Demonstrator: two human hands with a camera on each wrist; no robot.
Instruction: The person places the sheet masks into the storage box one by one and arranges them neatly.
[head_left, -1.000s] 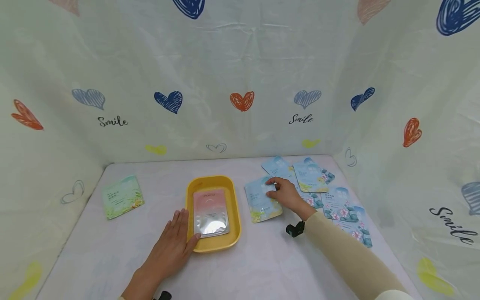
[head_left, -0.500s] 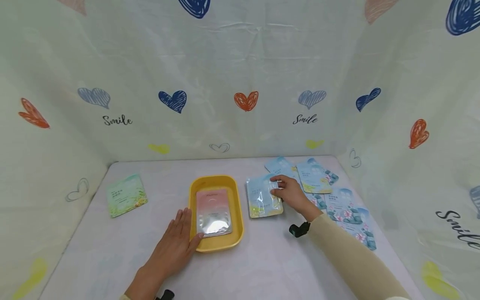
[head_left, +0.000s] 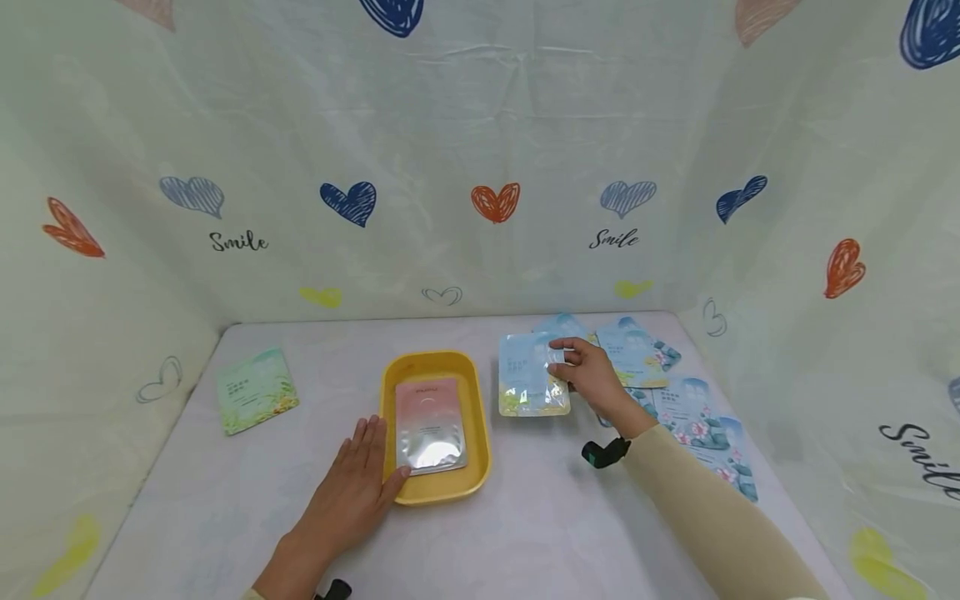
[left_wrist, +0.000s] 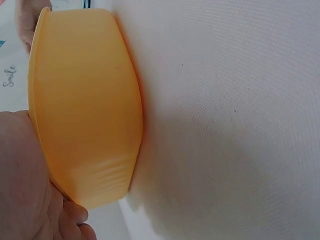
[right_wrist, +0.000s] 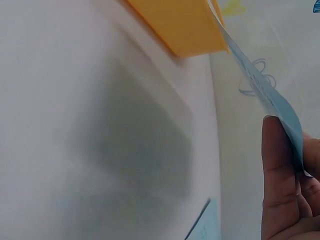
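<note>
Blue packet (head_left: 527, 377) pinched (one only) in right hand (head_left: 597, 377); left hand (head_left: 348, 486) outstretched against one tray (head_left: 447, 483).

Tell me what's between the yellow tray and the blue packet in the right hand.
In the head view, only a bare strip of white tabletop shows between the yellow tray and the blue packet.

1 tray (head_left: 442, 490), 1 pink pkt (head_left: 430, 421), 1 green (head_left: 258, 392), 7 blue (head_left: 531, 375) (approx.)

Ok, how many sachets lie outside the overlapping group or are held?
3: green sachet on the table's left, pink-and-silver sachet in the yellow tray, blue sachet pinched by the right hand. Others could be hidden.
</note>
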